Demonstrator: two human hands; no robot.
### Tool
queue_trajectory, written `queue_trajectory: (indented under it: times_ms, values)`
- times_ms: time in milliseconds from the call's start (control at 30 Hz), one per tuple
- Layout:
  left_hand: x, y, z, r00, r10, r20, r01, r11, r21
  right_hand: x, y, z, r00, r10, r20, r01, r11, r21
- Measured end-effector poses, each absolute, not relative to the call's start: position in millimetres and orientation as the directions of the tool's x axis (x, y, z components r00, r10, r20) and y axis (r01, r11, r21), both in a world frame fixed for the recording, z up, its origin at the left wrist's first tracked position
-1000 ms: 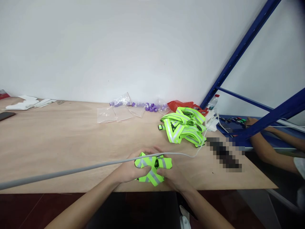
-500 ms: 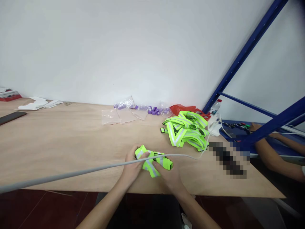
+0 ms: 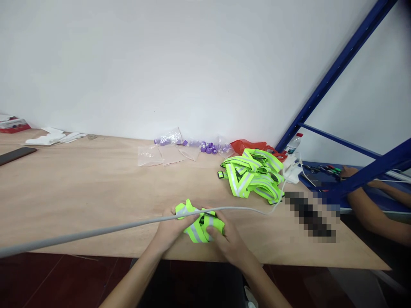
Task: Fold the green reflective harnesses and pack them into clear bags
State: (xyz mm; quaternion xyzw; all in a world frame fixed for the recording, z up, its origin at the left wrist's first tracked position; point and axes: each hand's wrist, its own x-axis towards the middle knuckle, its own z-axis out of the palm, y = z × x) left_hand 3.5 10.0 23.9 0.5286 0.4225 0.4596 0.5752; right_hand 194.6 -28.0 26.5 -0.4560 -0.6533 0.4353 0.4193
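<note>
Near the table's front edge, both hands hold a neon-yellow reflective strap vest (image 3: 196, 233), bunched into a small bundle with silver stripes. My left hand (image 3: 169, 229) is closed around its left side, thumb across the top. On the right end, my right hand (image 3: 228, 239) grips the folded straps with the thumb on top. A white cable (image 3: 138, 222) crosses in front of the view and hides part of the bundle and left fingers. Beyond my right hand lies a loose pile of similar reflective straps (image 3: 239, 179) with a buckle at its left.
Along the wall are clear plastic bags (image 3: 150, 156), purple rolls (image 3: 208, 148), a red bag (image 3: 245, 146) and a bottle (image 3: 293, 144). A phone (image 3: 16, 155) and white papers (image 3: 53, 137) lie left. A blue metal frame (image 3: 337, 72) stands right, with another person's arm (image 3: 369, 211) behind.
Both hands have shifted slightly left with the vest. The bundle looks more compact, its right end drawn inward. The pile of straps stays put.
</note>
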Motion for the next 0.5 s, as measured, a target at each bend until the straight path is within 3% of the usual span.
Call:
queue_trajectory:
  times_ms: [167, 333, 500]
  values:
    - [0.8, 14.0, 26.6, 0.281, 0.959, 0.036, 0.053, -0.053, 0.997, 193.8, -22.9, 44.8, -0.253, 0.965, -0.065, 0.427, 0.051, -0.903]
    - [10.9, 16.0, 27.5, 0.261, 0.946, 0.191, 0.25, -0.258, 0.933, 188.4, -14.2, 43.0, -0.221, 0.975, -0.009, 0.512, 0.108, -0.852]
    - [14.3, 19.0, 34.1, 0.262, 0.923, 0.283, 0.214, -0.341, 0.915, 184.9, -9.6, 43.8, -0.19, 0.977, 0.099, 0.524, 0.186, -0.831]
